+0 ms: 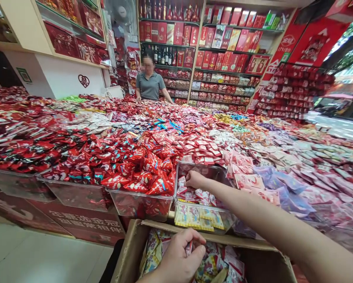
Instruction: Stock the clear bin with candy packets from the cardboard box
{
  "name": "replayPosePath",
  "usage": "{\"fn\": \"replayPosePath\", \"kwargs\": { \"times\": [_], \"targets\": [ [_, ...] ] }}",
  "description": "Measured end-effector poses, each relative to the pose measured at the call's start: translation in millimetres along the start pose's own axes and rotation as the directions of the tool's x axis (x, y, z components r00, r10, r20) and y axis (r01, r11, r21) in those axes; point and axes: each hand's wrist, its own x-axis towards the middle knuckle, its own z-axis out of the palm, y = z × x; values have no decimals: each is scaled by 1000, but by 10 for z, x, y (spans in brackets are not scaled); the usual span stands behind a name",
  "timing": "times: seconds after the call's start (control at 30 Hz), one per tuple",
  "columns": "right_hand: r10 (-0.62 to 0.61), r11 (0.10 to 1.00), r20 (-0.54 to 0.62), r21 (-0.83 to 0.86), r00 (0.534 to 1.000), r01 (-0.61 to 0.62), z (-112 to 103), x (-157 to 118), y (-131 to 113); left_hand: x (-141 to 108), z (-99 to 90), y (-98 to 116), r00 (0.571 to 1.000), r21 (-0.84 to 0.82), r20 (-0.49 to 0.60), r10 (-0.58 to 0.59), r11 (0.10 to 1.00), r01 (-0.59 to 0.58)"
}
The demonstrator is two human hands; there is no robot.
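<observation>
My left hand [180, 253] is over an open cardboard box [129, 251], its fingers curled around a small candy packet [189, 248] of which only a red-and-white edge shows. Below it, the box holds a heap of yellow, white and pink candy packets [213, 261]. Reaching into a clear plastic bin [206, 167], my right hand [196, 180] has its fingers closed on a white-and-red candy packet [181, 184]. More such packets lie under that hand, and yellow packets [194, 217] show through the bin's front wall. My right fingertips are partly hidden.
Left of the bin, a neighbouring bin is heaped with red snack bags [146, 169]. Pink and lilac packets [265, 179] crowd its right side. A person in a grey shirt [150, 84] stands behind the wide candy display, before shelves of boxes [223, 59] and bottles.
</observation>
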Motion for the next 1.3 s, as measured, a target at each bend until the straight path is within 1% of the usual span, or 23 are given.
{"fn": "replayPosePath", "kwargs": {
  "times": [0.1,0.27,0.4,0.47,0.63,0.77,0.83,0.97,1.13,1.2,1.23,1.3],
  "targets": [
    [-91,988,-26,-129,996,87,-15,23,77,-10,-11,28,1000,112,-6,28,993,-27],
    [-226,936,-1,-278,974,217,-72,0,169,-20,-14,2,998,161,-2,56,985,-55],
    [-234,848,87,-469,968,247,-26,-47,207,-14,-11,23,998,199,15,67,978,-68],
    [-231,823,93,-512,968,245,0,-47,220,-8,-14,37,997,227,26,69,971,-73],
    [-214,825,6,-535,977,184,-25,-5,236,-1,-18,26,994,245,39,103,963,-109],
    [-158,823,-12,-555,987,125,-94,-13,226,-6,-12,-2,989,263,42,143,953,-149],
    [-122,821,5,-561,993,104,-113,-32,206,-5,-12,-12,987,272,40,154,949,-159],
    [-55,825,99,-555,994,101,-106,-69,142,-2,-11,-10,979,258,42,200,944,-204],
    [-1,866,155,-494,988,78,-86,-70,90,-19,-7,1,973,245,21,230,942,-228],
    [1,882,154,-465,988,72,-110,-71,68,-44,-25,-37,967,195,37,253,947,-255],
    [-11,889,143,-452,990,75,-138,-80,48,-60,-40,-65,957,145,70,282,946,-289],
    [-69,897,81,-432,994,97,-232,-137,-17,-82,-81,-105,925,-22,136,355,934,-356]
  ]
}}
